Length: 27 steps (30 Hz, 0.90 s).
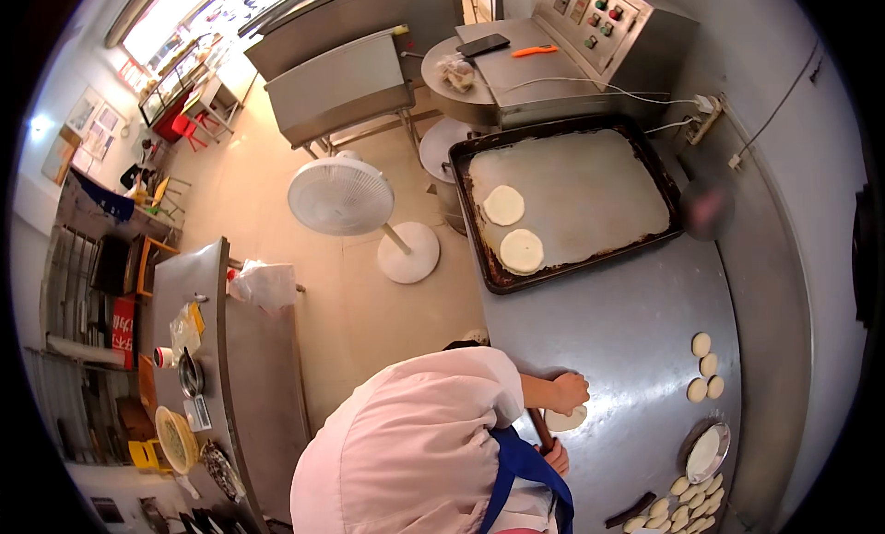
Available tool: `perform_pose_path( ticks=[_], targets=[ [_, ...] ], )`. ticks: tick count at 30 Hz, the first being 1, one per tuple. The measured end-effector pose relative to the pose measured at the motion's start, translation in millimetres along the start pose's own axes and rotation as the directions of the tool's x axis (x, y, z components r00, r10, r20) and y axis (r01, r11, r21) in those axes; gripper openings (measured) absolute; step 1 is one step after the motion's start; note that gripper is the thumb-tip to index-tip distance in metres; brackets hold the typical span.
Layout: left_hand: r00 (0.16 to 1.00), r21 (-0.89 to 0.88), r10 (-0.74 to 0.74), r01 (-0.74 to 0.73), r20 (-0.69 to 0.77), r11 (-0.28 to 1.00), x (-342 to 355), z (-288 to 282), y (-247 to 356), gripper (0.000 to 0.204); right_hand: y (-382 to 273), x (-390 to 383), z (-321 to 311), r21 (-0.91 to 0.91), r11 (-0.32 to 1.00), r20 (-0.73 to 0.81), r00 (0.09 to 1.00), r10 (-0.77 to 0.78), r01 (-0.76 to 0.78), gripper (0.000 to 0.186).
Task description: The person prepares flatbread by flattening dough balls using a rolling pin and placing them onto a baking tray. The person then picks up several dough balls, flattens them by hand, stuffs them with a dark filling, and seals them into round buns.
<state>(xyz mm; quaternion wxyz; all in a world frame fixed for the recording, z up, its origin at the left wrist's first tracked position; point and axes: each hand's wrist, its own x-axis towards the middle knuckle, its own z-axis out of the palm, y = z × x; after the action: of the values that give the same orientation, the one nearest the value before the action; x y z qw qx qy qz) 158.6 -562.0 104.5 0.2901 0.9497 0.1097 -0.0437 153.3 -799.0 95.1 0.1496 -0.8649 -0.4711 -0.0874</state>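
My left hand (570,392) is closed at the far edge of a flat white dough round (566,419) on the metal table, its fingers curled down onto the dough. My right hand (556,457) grips the near end of a brown wooden rolling pin (540,430). The pin lies along the dough's left side, and its other end reaches under my left forearm. My pale pink sleeve (489,382) and a blue apron strap (530,469) show beside them.
A dark-rimmed baking tray (682,222) holds two flat dough rounds (522,251). Several small dough discs (707,364) sit near the wall. Many dough pieces (682,511) lie by a metal bowl (722,433). A white fan (341,198) stands left of the table (636,322).
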Motion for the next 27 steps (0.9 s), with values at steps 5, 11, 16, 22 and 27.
perform_pose_path(
  ticks=[5, 11, 16, 22, 27],
  targets=[
    [0.961, -0.451, 0.26, -0.276, -0.099, 0.849, -22.4, 6.6, 6.4, 0.02, -2.0, 14.6, -12.5, 0.086, 0.996, -0.039, 0.999, 0.004, 0.0, 0.033],
    [0.985, -0.948, -0.096, 0.162, 0.14, 0.275, -32.1, -50.3, 37.6, 0.037, 5.6, 2.6, -7.2, 0.143, 0.989, 0.036, 0.999, 0.034, -0.039, 0.034],
    [0.897, -0.677, 0.22, 0.11, 0.383, 0.728, 37.9, -19.0, -23.4, 0.043, -4.1, 11.2, -21.3, 0.086, 0.988, 0.199, 0.974, 0.11, -0.13, 0.033],
    [0.996, -0.06, -0.083, 0.081, -0.034, 0.995, 9.8, -62.0, -26.8, 0.046, 7.5, 38.1, -27.0, 0.281, 0.952, 0.265, 0.963, 0.044, -0.12, 0.03],
    [0.963, 0.095, -0.043, 0.071, -0.266, 0.993, -46.4, -94.3, -33.4, 0.055, -37.5, 125.9, -31.7, 0.153, 0.96, 0.166, 0.963, 0.21, -0.236, 0.029]
  ],
)
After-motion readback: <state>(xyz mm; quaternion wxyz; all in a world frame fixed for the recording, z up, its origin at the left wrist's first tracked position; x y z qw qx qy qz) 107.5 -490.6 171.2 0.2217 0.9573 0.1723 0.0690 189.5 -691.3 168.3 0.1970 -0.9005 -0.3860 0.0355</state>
